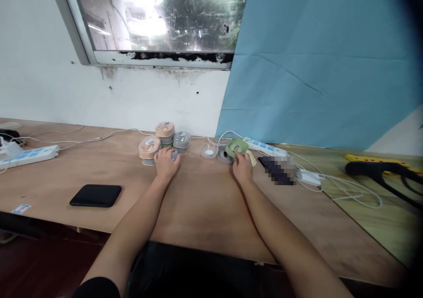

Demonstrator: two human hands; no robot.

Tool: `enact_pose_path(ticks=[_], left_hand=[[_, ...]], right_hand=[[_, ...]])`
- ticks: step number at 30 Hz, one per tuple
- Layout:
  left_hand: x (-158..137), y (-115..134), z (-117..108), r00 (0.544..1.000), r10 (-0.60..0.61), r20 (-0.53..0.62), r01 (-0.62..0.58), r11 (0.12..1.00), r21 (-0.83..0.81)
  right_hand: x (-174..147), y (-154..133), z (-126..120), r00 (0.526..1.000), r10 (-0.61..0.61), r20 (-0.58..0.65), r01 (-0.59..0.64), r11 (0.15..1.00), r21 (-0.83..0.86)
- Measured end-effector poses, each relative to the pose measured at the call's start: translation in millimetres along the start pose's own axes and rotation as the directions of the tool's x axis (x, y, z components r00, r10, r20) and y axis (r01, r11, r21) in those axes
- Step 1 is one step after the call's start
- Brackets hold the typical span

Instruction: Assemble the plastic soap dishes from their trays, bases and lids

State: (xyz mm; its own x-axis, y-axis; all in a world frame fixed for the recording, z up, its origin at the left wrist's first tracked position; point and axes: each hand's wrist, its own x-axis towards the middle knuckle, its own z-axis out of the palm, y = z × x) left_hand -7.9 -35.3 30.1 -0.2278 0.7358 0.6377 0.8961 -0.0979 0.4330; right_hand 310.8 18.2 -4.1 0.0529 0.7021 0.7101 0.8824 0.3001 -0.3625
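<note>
My left hand (167,164) is closed around a small grey container (175,155), mostly hidden by the fingers, in front of the stacked boxes. My right hand (243,169) grips a green rounded-square container part (237,146), tilted up over a grey round-cornered container (224,155) on the table. To its left lies a clear plastic lid (209,150) with a white patch in it. A pale yellow piece (251,158) shows behind the right hand. Small lidded boxes, a pink-topped one (150,147), another pink one (165,129) on a stack, and a grey one (181,141), stand by the left hand.
A black phone-like slab (95,195) lies at the front left of the wooden table (205,201). Power strips (269,148) and cables run along the back. A dark, partly blurred-out device (277,171) and a white adapter (309,177) sit at the right.
</note>
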Motion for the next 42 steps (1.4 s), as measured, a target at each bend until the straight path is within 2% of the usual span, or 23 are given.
enact_pose_path(ticks=[5,8,17,22,28,37,42], left_hand=[[-4.1,0.1,3.4,0.992,-0.032,0.123,0.031,0.999,0.011],[-4.0,0.6,3.1,0.987,-0.040,0.154,0.040,0.999,0.002],[-1.0,-1.8,3.8,0.983,-0.115,0.146,0.105,0.992,0.075],[-1.4,-3.9,5.3,0.983,-0.121,0.136,0.112,0.991,0.075],[-0.7,-6.9,6.7,0.980,-0.132,0.146,0.118,0.988,0.100],[0.1,-14.2,10.5,0.984,-0.121,0.130,0.102,0.984,0.149],[-0.5,-13.7,11.7,0.977,-0.153,0.148,0.137,0.984,0.117]], right_hand=[[-2.1,0.5,8.7,0.996,-0.059,0.068,0.059,0.998,0.011],[-2.7,2.1,12.0,0.989,-0.112,0.098,0.108,0.993,0.039],[-0.6,-3.0,5.8,0.995,-0.079,0.064,0.075,0.995,0.064],[0.5,-3.8,8.3,0.990,-0.108,0.094,0.106,0.994,0.024],[-0.4,-9.2,6.0,0.997,-0.046,0.061,0.047,0.999,-0.013],[-0.7,-5.2,8.6,0.995,-0.081,0.061,0.082,0.996,-0.017],[-0.4,-6.3,8.9,0.995,-0.086,0.041,0.088,0.995,-0.045]])
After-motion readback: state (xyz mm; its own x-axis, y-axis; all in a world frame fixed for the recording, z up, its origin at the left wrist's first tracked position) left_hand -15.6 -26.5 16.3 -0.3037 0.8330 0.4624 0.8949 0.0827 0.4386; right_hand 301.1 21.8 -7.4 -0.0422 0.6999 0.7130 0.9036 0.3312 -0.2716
